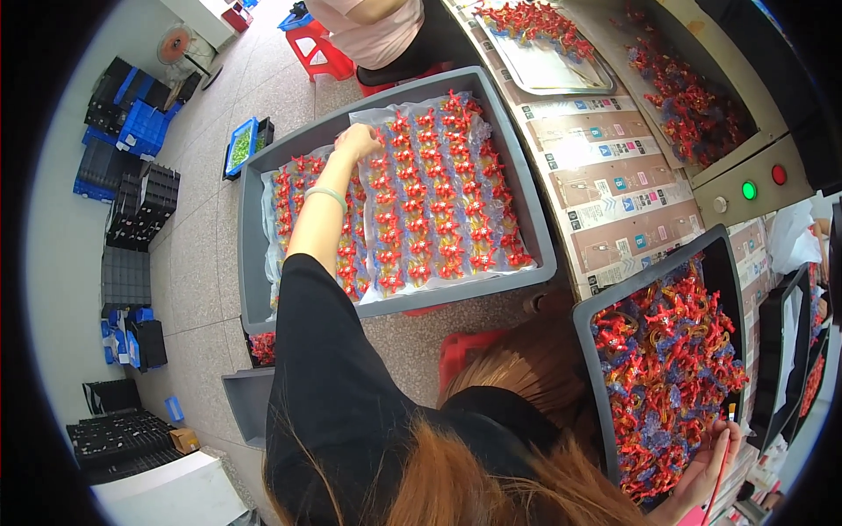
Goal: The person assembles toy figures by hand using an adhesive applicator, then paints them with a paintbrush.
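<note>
Rows of red figures [408,193] are mostly filling the left tray [252,237]; loose figures [671,377] are remaining in the right bin [596,386].
Left hand [358,141] is reaching there, grip I cannot tell; right hand [704,462] is clamping a brush [720,478].

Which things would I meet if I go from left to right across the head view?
Stacked black and blue plastic crates → large grey rectangular plastic tray with rows of small red figures → smaller grey plastic bin heaped with red and blue pieces → red round button.
</note>
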The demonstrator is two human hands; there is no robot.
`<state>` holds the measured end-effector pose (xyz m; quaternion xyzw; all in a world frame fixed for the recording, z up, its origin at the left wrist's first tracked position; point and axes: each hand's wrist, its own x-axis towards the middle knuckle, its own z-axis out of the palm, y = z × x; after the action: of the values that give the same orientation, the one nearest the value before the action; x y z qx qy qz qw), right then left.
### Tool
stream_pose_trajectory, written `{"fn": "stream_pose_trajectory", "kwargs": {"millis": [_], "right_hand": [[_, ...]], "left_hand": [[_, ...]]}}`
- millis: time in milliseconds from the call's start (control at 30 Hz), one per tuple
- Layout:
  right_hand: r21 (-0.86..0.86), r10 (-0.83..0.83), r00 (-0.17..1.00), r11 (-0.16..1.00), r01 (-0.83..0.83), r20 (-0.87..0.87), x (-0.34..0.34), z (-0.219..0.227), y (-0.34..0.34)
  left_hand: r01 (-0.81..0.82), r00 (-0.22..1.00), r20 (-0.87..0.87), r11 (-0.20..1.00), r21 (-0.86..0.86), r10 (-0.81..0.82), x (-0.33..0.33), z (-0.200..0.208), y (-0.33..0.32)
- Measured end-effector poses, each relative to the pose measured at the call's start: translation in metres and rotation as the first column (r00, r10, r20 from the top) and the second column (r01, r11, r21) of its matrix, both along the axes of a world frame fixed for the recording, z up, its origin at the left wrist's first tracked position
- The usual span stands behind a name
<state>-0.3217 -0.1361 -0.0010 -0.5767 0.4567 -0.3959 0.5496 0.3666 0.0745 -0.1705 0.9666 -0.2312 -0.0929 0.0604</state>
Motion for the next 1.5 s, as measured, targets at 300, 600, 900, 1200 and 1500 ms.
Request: {"fn": "stream_pose_trajectory", "kwargs": {"millis": [300,600,900,1200,1500], "right_hand": [[0.048,-0.133,0.991,0.990,0.132,0.024,0.016,-0.001,0.002],[0.083,-0.156,0.987,0.985,0.152,0.045,0.022,0.006,0.003],[0.037,-0.056,0.997,0.998,0.054,0.054,-0.014,-0.004,0.005],[0.083,-0.029,0.999,0.996,0.027,0.024,-0.010,-0.008,-0.003],[0.079,-0.053,0.998,0.996,0.052,0.016,-0.010,-0.006,0.001]], "left_hand": [[0.244,0.969,-0.030,0.970,-0.005,-0.244,0.021,-0.001,0.021],[0.168,0.986,-0.014,0.969,0.179,-0.168,0.002,0.016,-0.011],[-0.305,0.858,-0.508,0.872,-0.383,0.078,0.048,-0.007,-0.009],[-0.651,0.627,-0.728,0.326,-0.685,-0.279,0.043,-0.011,0.016],[0.309,0.924,0.378,0.710,-0.633,-0.064,0.024,-0.029,0.003]]}}
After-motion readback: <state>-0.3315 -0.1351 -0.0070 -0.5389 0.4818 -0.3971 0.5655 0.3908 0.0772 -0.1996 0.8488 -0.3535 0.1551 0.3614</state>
